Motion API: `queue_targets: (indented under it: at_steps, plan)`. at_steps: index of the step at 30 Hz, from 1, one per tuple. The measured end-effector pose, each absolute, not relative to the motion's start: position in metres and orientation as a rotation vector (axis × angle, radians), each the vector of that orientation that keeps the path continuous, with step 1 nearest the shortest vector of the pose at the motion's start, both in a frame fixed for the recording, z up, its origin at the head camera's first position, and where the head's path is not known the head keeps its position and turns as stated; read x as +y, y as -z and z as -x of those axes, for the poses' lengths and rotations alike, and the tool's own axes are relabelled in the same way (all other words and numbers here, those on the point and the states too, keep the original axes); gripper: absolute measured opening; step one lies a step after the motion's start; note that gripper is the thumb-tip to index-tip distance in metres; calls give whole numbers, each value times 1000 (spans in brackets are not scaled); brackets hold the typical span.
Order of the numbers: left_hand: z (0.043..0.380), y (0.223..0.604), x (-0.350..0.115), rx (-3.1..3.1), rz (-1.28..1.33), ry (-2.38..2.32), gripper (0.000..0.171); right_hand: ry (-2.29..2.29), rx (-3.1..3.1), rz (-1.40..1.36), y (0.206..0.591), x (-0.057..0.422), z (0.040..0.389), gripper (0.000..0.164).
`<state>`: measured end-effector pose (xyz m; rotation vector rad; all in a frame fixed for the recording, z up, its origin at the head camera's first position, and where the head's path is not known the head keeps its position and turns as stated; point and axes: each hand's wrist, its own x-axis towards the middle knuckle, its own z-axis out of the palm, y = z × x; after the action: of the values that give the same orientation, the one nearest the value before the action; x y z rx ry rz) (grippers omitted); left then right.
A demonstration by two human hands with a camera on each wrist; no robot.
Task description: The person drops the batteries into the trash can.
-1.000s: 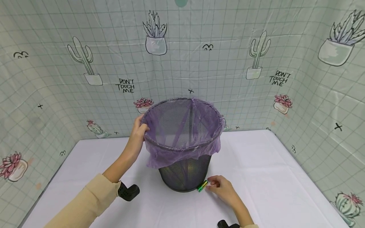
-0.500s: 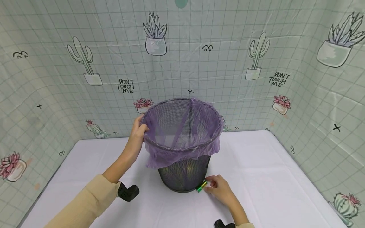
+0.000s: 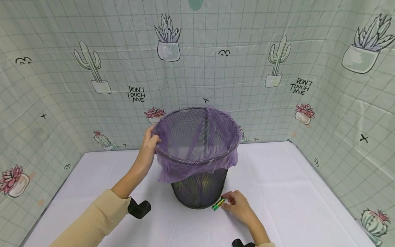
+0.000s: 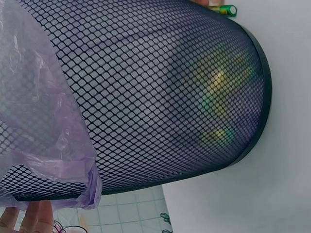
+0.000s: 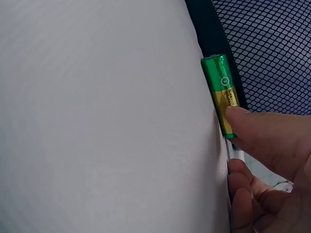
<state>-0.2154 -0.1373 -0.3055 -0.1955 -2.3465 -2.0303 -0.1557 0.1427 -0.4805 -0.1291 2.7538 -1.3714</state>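
A black mesh wastebasket [image 3: 192,192] stands on the white table, lined with a purple bin bag [image 3: 197,168] folded over its rim. My left hand [image 3: 149,142] grips that rim at the left, thumb inside and fingers outside. By the basket's foot on the right, my right hand [image 3: 239,206] pinches one end of a green and gold battery [image 3: 218,203]. The right wrist view has the thumb [image 5: 243,119] on the battery's gold part, beside the basket's dark base ring. Blurred green and yellow shapes [image 4: 218,104] show through the mesh low in the basket.
White cloth covers the table [image 3: 277,192]. Behind and at both sides hangs a grid-patterned curtain [image 3: 197,75] printed with cacti. Black wrist mounts [image 3: 139,208] sit at both cuffs.
My right fingers have moved left and closed in on the battery's near end, and the battery has turned slightly. The left hand and the wastebasket have stayed in place.
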Motion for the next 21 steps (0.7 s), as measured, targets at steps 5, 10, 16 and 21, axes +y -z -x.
queue_targets:
  at_steps: [5,10,16,21]
  plan:
    - [215,305,-137,-2362,168,2017,65,1358,2739,155,480,145,155,17]
    - [215,304,-136,-2366,170,2014,64,1336,2748,235,479,148,155,15]
    - [215,304,-136,-2357,189,2012,64,1328,2708,322,477,153,155,15]
    - [215,305,-136,-2336,200,2035,65,1314,2648,418,476,161,155,18]
